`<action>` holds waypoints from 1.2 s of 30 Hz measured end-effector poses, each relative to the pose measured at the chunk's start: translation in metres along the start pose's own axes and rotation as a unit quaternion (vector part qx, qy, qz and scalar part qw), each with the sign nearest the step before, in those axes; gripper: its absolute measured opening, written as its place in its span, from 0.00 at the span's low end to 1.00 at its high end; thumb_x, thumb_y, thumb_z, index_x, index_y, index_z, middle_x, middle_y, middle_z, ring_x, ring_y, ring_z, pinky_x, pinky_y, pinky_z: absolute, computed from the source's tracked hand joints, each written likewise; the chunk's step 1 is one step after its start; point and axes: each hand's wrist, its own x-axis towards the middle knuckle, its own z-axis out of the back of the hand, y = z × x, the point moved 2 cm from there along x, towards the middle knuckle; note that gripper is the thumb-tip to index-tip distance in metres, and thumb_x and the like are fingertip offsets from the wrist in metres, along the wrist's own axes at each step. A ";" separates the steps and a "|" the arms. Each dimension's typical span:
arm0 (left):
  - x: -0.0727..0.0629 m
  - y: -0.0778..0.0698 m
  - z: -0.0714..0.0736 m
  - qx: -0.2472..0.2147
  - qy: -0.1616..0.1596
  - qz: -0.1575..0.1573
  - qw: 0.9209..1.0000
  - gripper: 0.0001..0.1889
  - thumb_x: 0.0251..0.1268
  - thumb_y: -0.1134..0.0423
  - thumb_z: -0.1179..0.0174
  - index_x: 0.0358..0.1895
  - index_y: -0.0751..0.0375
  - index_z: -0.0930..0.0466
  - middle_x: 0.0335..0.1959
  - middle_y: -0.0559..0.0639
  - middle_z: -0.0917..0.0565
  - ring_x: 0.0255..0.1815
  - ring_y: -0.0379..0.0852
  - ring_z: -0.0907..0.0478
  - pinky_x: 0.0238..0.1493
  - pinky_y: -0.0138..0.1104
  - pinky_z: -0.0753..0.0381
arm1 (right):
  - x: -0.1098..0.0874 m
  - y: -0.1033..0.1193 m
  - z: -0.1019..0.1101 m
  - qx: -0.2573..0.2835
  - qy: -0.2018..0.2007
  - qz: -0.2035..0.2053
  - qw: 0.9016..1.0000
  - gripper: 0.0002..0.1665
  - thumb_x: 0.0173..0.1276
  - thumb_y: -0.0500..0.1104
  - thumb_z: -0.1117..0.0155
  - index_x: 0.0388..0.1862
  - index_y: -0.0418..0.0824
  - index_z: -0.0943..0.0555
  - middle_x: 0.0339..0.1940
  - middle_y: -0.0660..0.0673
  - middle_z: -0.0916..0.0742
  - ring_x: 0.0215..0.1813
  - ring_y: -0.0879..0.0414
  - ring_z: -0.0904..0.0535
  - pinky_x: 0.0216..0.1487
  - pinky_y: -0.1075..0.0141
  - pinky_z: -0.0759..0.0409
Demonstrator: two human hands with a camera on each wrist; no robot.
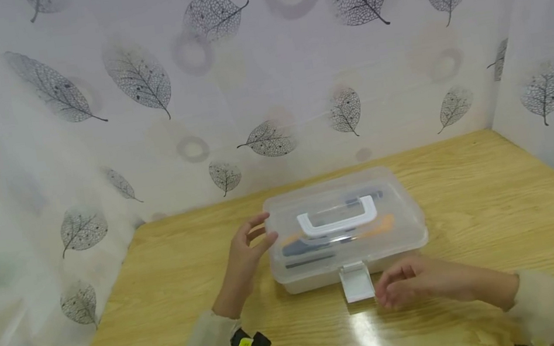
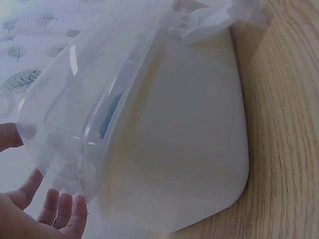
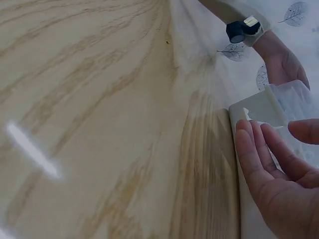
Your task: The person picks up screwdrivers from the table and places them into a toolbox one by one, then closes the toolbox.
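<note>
A plastic storage box (image 1: pixel 293 285) with a see-through lid (image 1: pixel 332 189) and a white carry handle (image 1: pixel 339 226) stands on the table. Its white front latch (image 1: pixel 357 283) is flipped down and sticks out toward the near side. My left hand (image 1: pixel 248 254) is at the lid's left edge, with spread fingers (image 2: pixel 49 206) and thumb right at the clear plastic. Just right of the latch is my right hand (image 1: pixel 413 282), its fingers (image 3: pixel 251 154) loosely bent and holding nothing. Through the lid show a dark blue tool (image 1: pixel 302 247) and something orange (image 1: pixel 381 225), both blurred.
The light wooden table (image 1: pixel 470 187) runs up to a pale sheet with a leaf print (image 1: pixel 264 80) at the back and both sides. A small black device with a yellow label (image 1: pixel 250 343) is strapped to the left wrist.
</note>
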 end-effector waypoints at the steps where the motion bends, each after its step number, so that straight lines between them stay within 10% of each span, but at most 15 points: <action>1: 0.000 0.000 0.000 0.002 0.002 -0.001 1.000 0.24 0.61 0.66 0.39 0.62 0.59 0.30 0.66 0.52 0.32 0.64 0.53 0.34 0.60 0.46 0.28 | 0.000 -0.003 0.000 0.000 -0.003 -0.004 1.000 0.18 0.73 0.35 0.54 0.52 0.22 0.27 0.48 0.32 0.17 0.50 0.54 0.18 0.54 0.59 0.20; 16: 0.002 -0.001 0.000 0.004 0.004 -0.005 1.000 0.25 0.61 0.68 0.40 0.62 0.62 0.31 0.66 0.55 0.33 0.64 0.56 0.35 0.61 0.47 0.29 | 0.009 -0.014 0.000 0.052 -0.080 0.000 0.995 0.33 0.71 0.35 0.49 0.63 0.13 0.47 0.56 0.38 0.20 0.54 0.58 0.20 0.57 0.64 0.22; 36: 0.003 0.002 0.002 0.004 0.017 0.004 1.000 0.25 0.62 0.65 0.40 0.63 0.58 0.31 0.67 0.53 0.34 0.66 0.54 0.36 0.64 0.50 0.31 | 0.017 -0.017 -0.005 0.151 -0.043 0.031 0.987 0.36 0.68 0.28 0.51 0.65 0.13 0.56 0.52 0.48 0.16 0.55 0.58 0.20 0.58 0.65 0.22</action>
